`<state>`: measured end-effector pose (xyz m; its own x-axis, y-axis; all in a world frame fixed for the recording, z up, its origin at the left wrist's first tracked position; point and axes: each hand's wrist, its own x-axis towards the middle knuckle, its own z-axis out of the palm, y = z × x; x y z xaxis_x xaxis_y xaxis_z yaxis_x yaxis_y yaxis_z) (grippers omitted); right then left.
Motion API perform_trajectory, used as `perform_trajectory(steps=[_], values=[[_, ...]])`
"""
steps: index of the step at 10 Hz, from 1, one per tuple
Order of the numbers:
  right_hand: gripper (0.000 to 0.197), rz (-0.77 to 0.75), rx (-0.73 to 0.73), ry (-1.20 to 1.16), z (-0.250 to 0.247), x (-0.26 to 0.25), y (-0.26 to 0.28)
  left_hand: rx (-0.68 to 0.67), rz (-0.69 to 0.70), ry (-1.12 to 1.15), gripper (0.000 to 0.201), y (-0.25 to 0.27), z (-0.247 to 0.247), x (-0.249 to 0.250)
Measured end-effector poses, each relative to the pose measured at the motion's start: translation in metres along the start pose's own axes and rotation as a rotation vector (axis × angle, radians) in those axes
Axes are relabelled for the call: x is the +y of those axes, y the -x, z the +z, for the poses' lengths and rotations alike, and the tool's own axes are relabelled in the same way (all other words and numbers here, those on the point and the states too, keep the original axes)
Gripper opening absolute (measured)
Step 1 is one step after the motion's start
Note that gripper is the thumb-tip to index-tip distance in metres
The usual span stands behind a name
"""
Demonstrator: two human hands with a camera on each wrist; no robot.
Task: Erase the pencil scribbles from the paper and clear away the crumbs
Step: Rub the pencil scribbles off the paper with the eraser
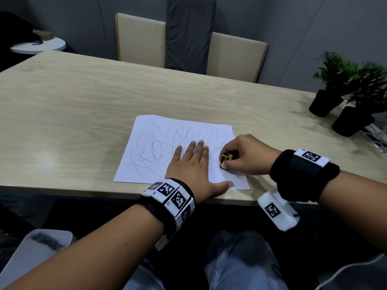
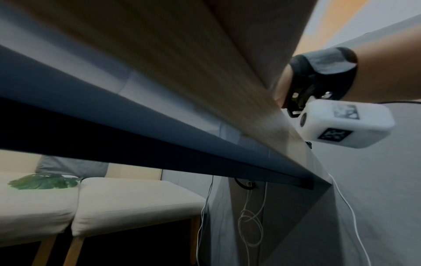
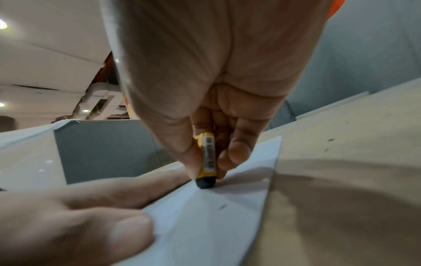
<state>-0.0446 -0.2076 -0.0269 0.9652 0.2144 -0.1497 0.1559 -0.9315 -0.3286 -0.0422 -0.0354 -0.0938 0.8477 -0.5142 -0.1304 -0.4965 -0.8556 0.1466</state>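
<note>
A white sheet of paper [image 1: 146, 155] covered in pencil scribbles lies near the table's front edge. My left hand [image 1: 191, 164] presses flat on its lower middle, fingers straight and spread, thumb by the front edge. My right hand [image 1: 238, 155] pinches a black eraser in a yellow sleeve [image 1: 227, 158] and holds its dark tip down on the paper's right part. In the right wrist view the eraser [image 3: 206, 162] stands nearly upright between thumb and fingers, its tip [image 3: 205, 184] touching the paper [image 3: 205, 225]. A few dark crumbs [image 1: 237, 176] lie near the sheet's right corner.
The wooden table [image 1: 73, 105] stretches wide to the left and back. Two potted plants [image 1: 343, 91] stand at the right edge, beside printed sheets [image 1: 377, 139]. Chairs [image 1: 142, 38] stand behind the table. A white bin [image 1: 31, 252] sits below at the lower left.
</note>
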Motion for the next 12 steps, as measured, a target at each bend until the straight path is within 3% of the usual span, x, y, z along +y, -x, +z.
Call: perform_trajectory(steps=[1, 3, 5, 9, 10, 12], values=[[0.009, 0.03, 0.042, 0.008, -0.004, 0.005, -0.001, -0.002, 0.0, 0.0, 0.112, 0.0, 0.0, 0.001], [0.008, 0.008, -0.013, -0.005, -0.001, 0.002, 0.002, 0.0, -0.002, -0.002, 0.112, 0.0, 0.0, 0.0], [0.009, 0.029, 0.055, -0.003, -0.004, 0.007, 0.001, -0.009, -0.003, -0.003, 0.111, 0.0, 0.0, 0.0], [0.009, -0.002, -0.009, 0.003, -0.002, 0.003, 0.005, -0.004, -0.002, 0.004, 0.112, -0.001, 0.0, 0.0], [0.009, 0.062, 0.067, -0.001, -0.006, 0.01, 0.005, -0.006, -0.003, 0.004, 0.112, 0.0, 0.0, 0.0], [0.007, -0.003, -0.034, -0.021, -0.001, 0.003, 0.012, -0.003, -0.002, 0.008, 0.113, -0.001, 0.0, 0.0]])
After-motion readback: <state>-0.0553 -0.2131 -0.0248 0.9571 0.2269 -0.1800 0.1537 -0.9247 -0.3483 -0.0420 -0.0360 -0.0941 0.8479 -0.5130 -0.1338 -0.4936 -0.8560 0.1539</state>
